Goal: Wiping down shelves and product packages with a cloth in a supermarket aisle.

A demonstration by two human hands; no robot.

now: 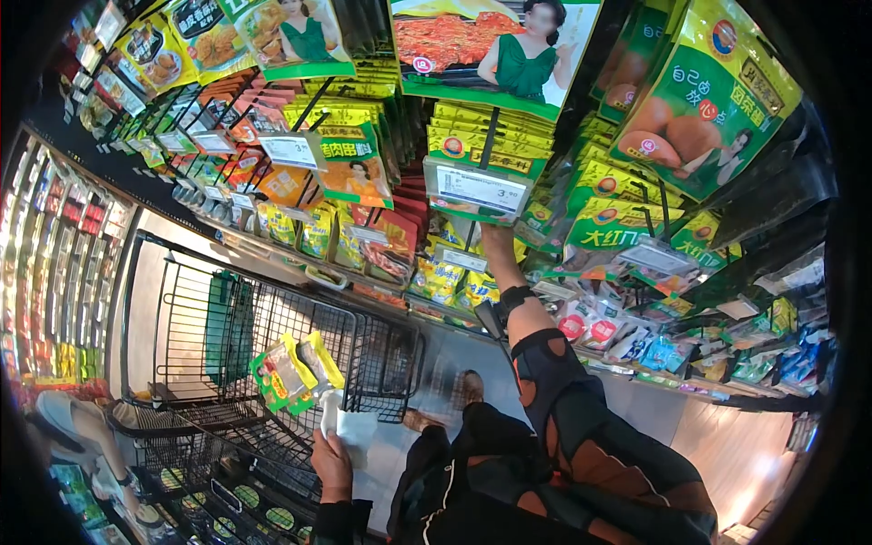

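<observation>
My left hand [332, 458] is closed on a white sheet of paper [351, 426] beside the near side of a black wire shopping cart [255, 293]. Two green and yellow seasoning packets [283, 375] lie in view over the cart, just above that paper. My right arm reaches up to the pegboard shelf, and my right hand [496, 235] goes in under a price tag holder [482, 191] at a row of hanging green and yellow packets [487, 136]. Its fingers are hidden behind the holder and packets, so what they touch cannot be told.
More seasoning packets [354, 160] hang on hooks to the left and right. Small bags [436, 279] stand on the lower shelf. A green bag [228, 327] hangs in the cart. At the lower left is another person [88, 436]. A tall stocked shelf [65, 259] lines the left.
</observation>
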